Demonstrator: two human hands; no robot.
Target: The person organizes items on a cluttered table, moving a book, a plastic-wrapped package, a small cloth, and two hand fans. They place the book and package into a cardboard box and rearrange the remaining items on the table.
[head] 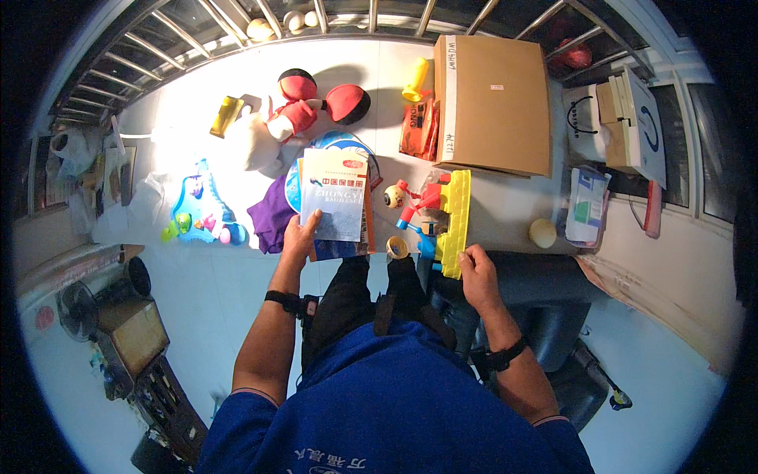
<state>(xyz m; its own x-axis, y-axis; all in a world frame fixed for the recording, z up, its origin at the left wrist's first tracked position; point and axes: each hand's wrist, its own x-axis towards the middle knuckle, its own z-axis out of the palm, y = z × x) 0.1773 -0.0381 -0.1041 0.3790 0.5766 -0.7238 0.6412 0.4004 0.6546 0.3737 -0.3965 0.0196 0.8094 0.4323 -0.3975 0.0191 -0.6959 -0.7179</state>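
My left hand (302, 236) grips the near left edge of a pale booklet (333, 192), thumb on its cover. Beneath that booklet show an orange-edged book (371, 228) and a round blue printed item (292, 186). My right hand (478, 275) pinches the near end of a yellow plastic toy piece (457, 222) with a bumpy surface. Red and blue plastic parts (425, 204) are beside it, to its left. Between my hands sit a small round patterned cup (397, 247) and a ball-like toy with an eye (394, 196). Purple cloth (269, 210) lies left of the booklet.
A white ledge (391, 59) carries a large cardboard box (494, 106), red packets (417, 130), a plush toy (254, 142) and a blue toy tray (201, 207). Metal bars (373, 15) run behind. A yellowish ball (542, 233) rests right of my hand; a dark chair (533, 320) stands below.
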